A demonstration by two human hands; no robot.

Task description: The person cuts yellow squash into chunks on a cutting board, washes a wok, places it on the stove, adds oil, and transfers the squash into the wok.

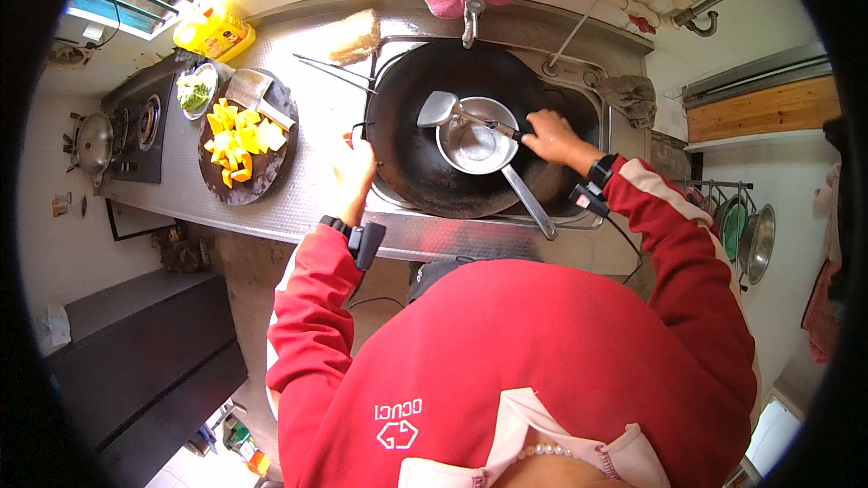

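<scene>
A large dark wok [413, 183] rests in the sink, tilted a little. Inside it sits a small metal saucepan [478, 159], its long handle reaching over the wok's near rim. My right hand [555, 139] is closed around the dark grip of a metal wok spatula [439, 110], whose blade lies across the saucepan toward the left. At the wok's left ear handle is my left hand [355, 169], with a small red bit by its fingertips. Glare washes out these fingers, so whether they grip the handle is unclear.
Left on the steel counter, a round chopping board [261, 190] carries orange chunks [237, 132] and a cleaver [249, 88]. Beyond stand a plate of greens [194, 91], a yellow jug [213, 34] and a gas stove [139, 149]. A faucet [470, 20] overhangs the wok; chopsticks [332, 70] lie leftward.
</scene>
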